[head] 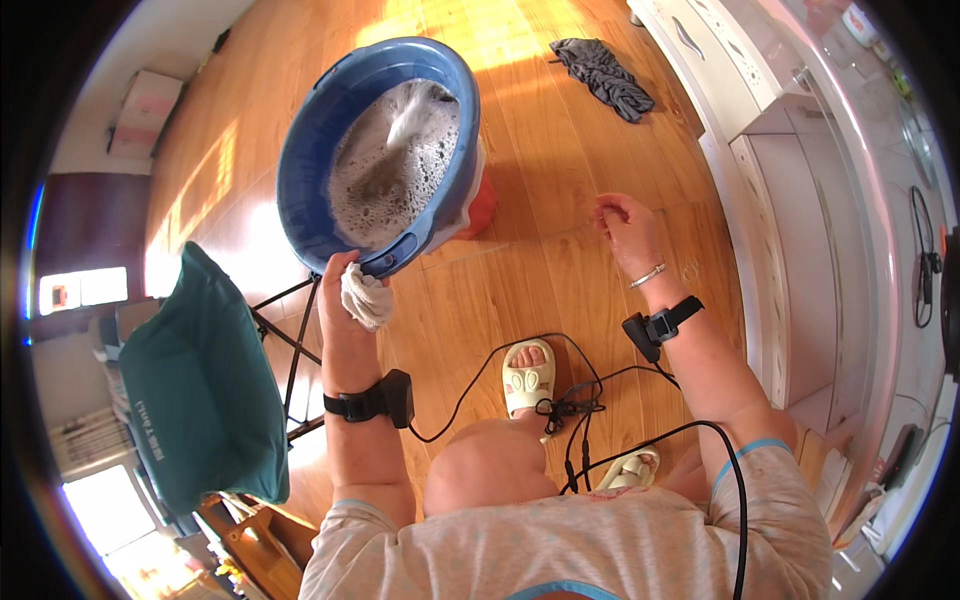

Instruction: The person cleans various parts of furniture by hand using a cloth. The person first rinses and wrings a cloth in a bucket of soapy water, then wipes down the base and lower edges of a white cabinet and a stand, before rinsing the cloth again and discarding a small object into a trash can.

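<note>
My left hand (pixel 345 296) grips the near rim of a blue plastic basin (pixel 300 195) and also holds a bunched white cloth (pixel 367 297) against it. Grey, foamy water (pixel 390 172) fills part of the basin, which looks tilted. Under its right side shows part of an orange-red object (pixel 480 210), mostly hidden. My right hand (pixel 626 229) is held over the floor, to the right of the basin, fingers curled and touching no object; whether anything is inside them cannot be seen. A crumpled dark grey cloth (pixel 604 79) lies on the wooden floor beyond it.
A green folding chair (pixel 202 390) with black legs stands at the left. White drawers (pixel 712 60) and a glass-topped surface run along the right. Black cables (pixel 577 409) hang between my wrist straps, above my slippers (pixel 529 379). A white and pink box (pixel 146 112) sits at the far left.
</note>
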A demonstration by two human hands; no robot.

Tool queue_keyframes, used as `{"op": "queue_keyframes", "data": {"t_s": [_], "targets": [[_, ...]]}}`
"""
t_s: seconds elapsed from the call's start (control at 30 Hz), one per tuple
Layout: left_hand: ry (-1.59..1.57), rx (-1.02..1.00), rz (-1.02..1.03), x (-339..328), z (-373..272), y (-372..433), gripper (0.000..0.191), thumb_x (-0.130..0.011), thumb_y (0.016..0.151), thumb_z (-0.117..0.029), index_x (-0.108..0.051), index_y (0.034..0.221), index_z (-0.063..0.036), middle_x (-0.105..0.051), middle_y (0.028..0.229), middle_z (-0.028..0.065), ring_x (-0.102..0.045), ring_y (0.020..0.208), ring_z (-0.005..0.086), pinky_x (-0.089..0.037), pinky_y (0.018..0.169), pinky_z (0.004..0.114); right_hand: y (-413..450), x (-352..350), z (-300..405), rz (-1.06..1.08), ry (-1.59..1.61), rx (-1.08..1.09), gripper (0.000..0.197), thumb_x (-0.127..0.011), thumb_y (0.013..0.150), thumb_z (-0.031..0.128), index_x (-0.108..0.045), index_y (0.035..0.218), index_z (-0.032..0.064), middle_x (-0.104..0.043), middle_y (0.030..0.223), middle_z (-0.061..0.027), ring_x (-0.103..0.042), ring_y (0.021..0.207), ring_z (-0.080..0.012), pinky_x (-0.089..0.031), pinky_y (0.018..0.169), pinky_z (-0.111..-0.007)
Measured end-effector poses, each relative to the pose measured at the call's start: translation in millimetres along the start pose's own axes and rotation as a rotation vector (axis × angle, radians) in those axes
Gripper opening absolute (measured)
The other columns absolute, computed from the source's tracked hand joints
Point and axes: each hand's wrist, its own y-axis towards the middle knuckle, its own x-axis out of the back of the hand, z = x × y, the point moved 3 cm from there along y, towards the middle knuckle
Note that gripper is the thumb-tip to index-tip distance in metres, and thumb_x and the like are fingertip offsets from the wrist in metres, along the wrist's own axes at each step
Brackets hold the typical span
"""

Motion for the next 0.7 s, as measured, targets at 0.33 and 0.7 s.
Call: {"op": "queue_keyframes", "data": {"t_s": [0.33, 0.7], "targets": [[-0.022, 0.052, 0.215, 7, 3, 14, 0.030, -0.058, 0.085, -0.035, -0.057, 0.085, -0.0048, -0.064, 0.074, 0.0120, -0.057, 0.049, 0.0172, -0.048, 0.044, 0.029, -27, 39, -17, -0.016, -0.118, 0.042, 0.013, -0.048, 0.086, -0.001, -0.061, 0.089, -0.0030, -0.062, 0.073, -0.0056, -0.057, 0.062, -0.0108, -0.046, 0.058, -0.022], [0.469, 0.455, 0.540, -73, 131, -22, 0.040, -0.040, 0.094, -0.029, -0.046, 0.121, 0.0006, -0.058, 0.098, 0.0136, -0.056, 0.075, 0.0171, -0.050, 0.062, 0.030, -90, 16, -3, 0.509, 0.044, -0.170, 0.042, -0.063, 0.086, 0.025, -0.050, 0.122, 0.0080, -0.057, 0.096, -0.0036, -0.057, 0.077, -0.0101, -0.048, 0.061, -0.024]]}}
